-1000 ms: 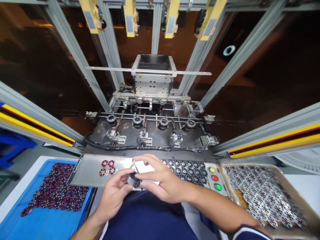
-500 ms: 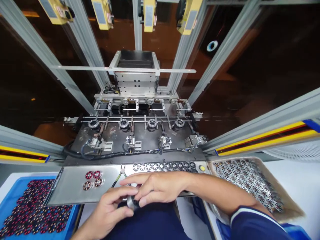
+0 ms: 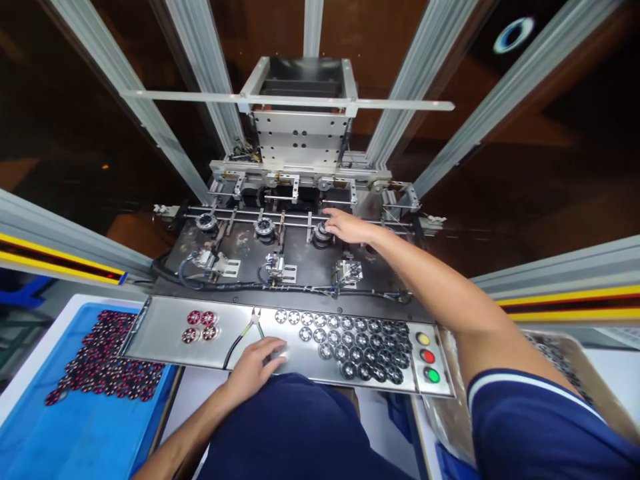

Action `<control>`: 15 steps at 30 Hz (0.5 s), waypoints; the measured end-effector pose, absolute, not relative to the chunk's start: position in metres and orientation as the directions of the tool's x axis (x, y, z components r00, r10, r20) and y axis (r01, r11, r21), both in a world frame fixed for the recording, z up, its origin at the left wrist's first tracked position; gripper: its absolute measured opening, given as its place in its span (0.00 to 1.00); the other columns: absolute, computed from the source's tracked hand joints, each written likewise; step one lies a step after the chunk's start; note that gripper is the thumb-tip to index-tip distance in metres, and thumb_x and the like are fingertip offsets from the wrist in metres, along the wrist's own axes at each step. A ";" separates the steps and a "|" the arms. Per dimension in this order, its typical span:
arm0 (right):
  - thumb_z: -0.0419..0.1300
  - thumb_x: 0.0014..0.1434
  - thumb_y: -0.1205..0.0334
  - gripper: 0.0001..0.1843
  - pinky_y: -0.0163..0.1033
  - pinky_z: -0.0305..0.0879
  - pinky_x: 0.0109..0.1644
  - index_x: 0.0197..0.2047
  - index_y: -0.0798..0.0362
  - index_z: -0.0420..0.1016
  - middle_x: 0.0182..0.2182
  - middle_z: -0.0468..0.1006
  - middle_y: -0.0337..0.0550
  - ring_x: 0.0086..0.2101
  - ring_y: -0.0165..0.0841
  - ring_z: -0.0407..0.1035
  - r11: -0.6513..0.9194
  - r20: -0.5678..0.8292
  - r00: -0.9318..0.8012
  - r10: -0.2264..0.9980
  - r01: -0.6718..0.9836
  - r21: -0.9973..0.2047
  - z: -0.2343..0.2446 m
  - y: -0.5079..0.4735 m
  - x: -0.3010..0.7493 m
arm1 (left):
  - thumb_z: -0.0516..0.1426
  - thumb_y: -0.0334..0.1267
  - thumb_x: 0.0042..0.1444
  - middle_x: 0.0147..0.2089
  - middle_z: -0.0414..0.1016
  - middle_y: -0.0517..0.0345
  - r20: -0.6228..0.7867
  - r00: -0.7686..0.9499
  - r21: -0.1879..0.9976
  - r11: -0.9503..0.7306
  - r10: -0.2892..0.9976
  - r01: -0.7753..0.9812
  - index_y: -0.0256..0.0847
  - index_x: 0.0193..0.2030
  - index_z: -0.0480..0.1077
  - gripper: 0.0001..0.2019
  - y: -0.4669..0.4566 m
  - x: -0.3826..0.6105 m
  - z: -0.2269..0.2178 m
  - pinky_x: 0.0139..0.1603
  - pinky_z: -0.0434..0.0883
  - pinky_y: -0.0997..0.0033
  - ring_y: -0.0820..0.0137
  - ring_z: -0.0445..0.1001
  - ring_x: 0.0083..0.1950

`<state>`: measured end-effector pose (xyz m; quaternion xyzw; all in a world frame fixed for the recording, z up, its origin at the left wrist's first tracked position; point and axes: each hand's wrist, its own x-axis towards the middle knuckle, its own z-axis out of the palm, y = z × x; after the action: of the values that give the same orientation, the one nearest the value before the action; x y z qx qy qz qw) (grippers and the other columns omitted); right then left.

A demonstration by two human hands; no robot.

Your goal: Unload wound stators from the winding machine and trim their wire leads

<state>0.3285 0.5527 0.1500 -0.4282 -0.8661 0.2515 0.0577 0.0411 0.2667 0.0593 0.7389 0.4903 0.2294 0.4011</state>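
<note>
My right hand (image 3: 349, 225) reaches over the machine bed to the third round holder from the left. Its fingers are around a round metal part (image 3: 323, 230) on top of that holder, partly hidden by the fingertips. My left hand (image 3: 256, 367) rests at the front edge of the metal tray (image 3: 165, 333), thumb and fingers apart, nothing in it. Just behind it lie cutting pliers (image 3: 255, 319) with jaws pointing away. Rows of grey and black slotted motor cores (image 3: 345, 337) lie on the tray to the right. Several red-and-copper wound cores (image 3: 201, 327) sit on its left part.
At left, a blue bin (image 3: 30, 427) holds many wound cores. Yellow, red and green buttons (image 3: 427, 357) are at the tray's right end. Small metal clamps (image 3: 275, 267) and cables stand before the holders. Yellow sensor bars (image 3: 60, 257) flank the frame. A box of cores (image 3: 565, 363) is behind my right arm.
My hands have parted from the grey cylindrical piece they held together near my body. The right has gone forward to the third holder; the left has opened and settled at the tray's edge.
</note>
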 end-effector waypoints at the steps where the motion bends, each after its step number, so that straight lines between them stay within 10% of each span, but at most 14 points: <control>1: 0.57 0.64 0.63 0.09 0.57 0.54 0.67 0.39 0.58 0.78 0.62 0.67 0.53 0.64 0.46 0.57 0.504 -0.129 -0.620 0.774 0.727 -0.466 0.143 0.557 0.330 | 0.57 0.36 0.60 0.48 0.80 0.49 -0.039 0.448 0.796 -0.244 0.893 0.554 0.42 0.50 0.75 0.12 0.265 0.044 0.050 0.52 0.76 0.60 0.63 0.79 0.48; 15: 0.58 0.65 0.56 0.16 0.57 0.61 0.62 0.53 0.54 0.72 0.60 0.69 0.50 0.58 0.42 0.64 0.548 -0.243 -0.624 0.743 0.775 -0.315 0.124 0.573 0.328 | 0.57 0.32 0.60 0.56 0.70 0.43 0.017 0.568 0.489 -0.502 0.823 0.713 0.42 0.55 0.69 0.16 0.267 0.075 0.007 0.54 0.75 0.54 0.56 0.75 0.54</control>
<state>0.3283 0.5725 0.1240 -0.4317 -0.8789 0.1991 -0.0406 0.0751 0.2674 0.0071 0.8576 0.4479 0.1249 0.2197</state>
